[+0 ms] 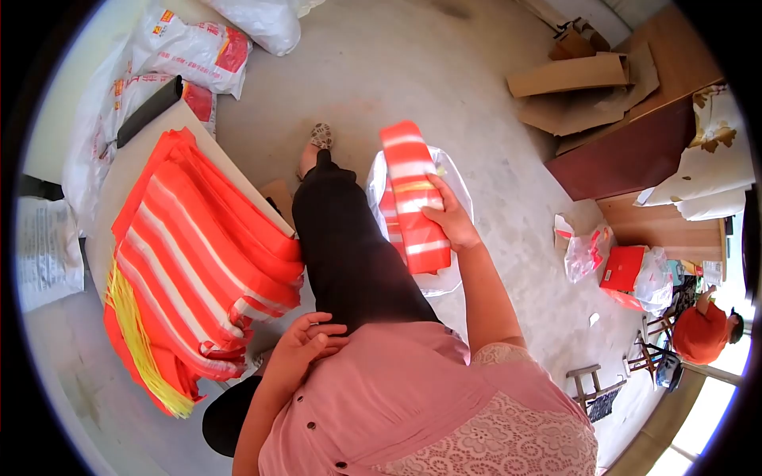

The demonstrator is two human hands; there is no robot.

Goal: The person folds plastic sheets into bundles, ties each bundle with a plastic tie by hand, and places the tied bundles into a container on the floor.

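My right hand (452, 213) holds a folded red-and-white striped bundle (414, 202) with a yellow band around its middle. The bundle is over a white plastic bag (462, 178), in which more red striped material partly shows. My left hand (305, 345) rests near my waist with its fingers apart and nothing in it. To the left, a large stack of red-and-white striped cloth (198, 254) lies on a table (210, 151). Yellow strands (143, 341) hang over the stack's near left side.
White sacks (186, 51) lie at the upper left. An open cardboard box (583, 87) sits at the upper right beside a brown cabinet (623, 151). Plastic bags (587, 250), a small stool (595, 389) and a person in red (700, 333) are at the right.
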